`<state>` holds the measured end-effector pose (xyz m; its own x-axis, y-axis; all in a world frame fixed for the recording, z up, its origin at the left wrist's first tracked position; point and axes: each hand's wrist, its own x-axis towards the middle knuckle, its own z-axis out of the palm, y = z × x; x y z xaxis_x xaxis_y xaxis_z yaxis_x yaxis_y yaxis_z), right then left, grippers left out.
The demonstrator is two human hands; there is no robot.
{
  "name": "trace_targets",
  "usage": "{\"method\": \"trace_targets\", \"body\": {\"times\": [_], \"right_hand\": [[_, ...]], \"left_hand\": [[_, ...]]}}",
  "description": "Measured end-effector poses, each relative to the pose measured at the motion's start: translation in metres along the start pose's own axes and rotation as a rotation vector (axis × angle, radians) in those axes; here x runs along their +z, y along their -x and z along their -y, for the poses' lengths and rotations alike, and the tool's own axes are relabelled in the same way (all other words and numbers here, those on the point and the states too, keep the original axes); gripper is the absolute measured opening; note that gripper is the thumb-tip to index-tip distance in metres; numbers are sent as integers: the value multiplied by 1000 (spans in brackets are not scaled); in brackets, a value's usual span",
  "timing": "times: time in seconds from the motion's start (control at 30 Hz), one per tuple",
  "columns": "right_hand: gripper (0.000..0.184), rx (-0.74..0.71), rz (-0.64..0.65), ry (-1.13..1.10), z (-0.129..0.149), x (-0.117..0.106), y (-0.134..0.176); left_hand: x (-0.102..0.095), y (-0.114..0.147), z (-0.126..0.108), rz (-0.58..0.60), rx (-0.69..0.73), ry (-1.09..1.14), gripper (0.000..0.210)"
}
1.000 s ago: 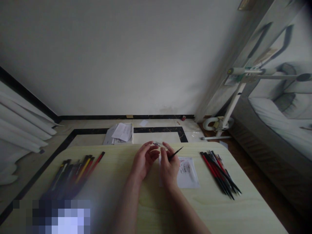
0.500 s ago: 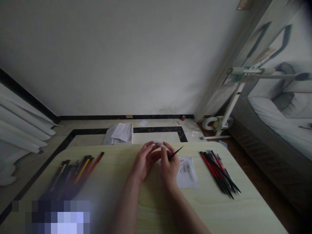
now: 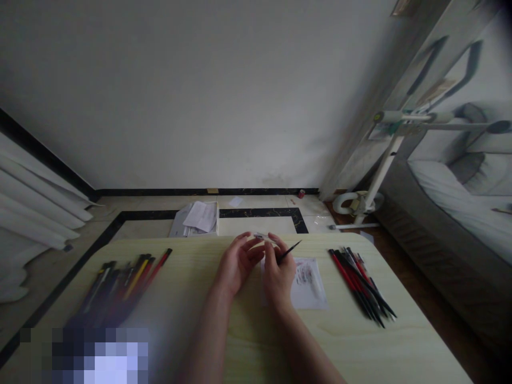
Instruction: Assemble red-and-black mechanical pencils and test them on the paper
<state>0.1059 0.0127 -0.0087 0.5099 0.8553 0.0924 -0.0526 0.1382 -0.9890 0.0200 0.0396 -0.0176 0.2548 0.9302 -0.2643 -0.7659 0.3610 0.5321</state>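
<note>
My right hand point(image 3: 280, 274) is closed on a slim, dark paintbrush point(image 3: 291, 249), whose pointed black handle end sticks out to the right. At the fingertips of that hand shows a small clear-whitish piece point(image 3: 261, 236); whether it is part of the brush I cannot tell. My left hand point(image 3: 239, 264) is just left of this piece, fingers curved and apart, with a narrow gap between its index fingertip and the piece. Under and beside my right hand lies a white sheet point(image 3: 310, 296) with dark and reddish scribbled marks.
Several red and black brushes point(image 3: 358, 285) lie at the table's right. Another group of brushes or pencils point(image 3: 132, 280), partly blurred, lies left. Beyond the wooden table's far edge point(image 3: 144, 240), papers point(image 3: 200, 216) are on the floor. A white exercise machine point(image 3: 380, 176) stands at right.
My left fingertips have drawn slightly left, away from the clear-whitish piece. My right hand keeps its hold on the paintbrush with hardly any movement.
</note>
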Motion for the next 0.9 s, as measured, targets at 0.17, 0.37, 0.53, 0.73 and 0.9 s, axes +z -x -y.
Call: {"method": "trace_targets", "body": {"times": [0.17, 0.37, 0.53, 0.73, 0.9], "right_hand": [[34, 16, 9, 8, -1, 0, 0], [34, 11, 19, -15, -1, 0, 0], [34, 5, 32, 6, -2, 1, 1], [33, 13, 38, 33, -1, 1, 1], [31, 38, 63, 27, 0, 0, 1]], "left_hand": [[0, 0, 1, 32, -20, 20, 15], [1, 0, 0, -6, -7, 4, 20], [2, 0, 0, 6, -14, 0, 17], [1, 0, 1, 23, -11, 22, 16], [3, 0, 1, 25, -31, 36, 13]]}}
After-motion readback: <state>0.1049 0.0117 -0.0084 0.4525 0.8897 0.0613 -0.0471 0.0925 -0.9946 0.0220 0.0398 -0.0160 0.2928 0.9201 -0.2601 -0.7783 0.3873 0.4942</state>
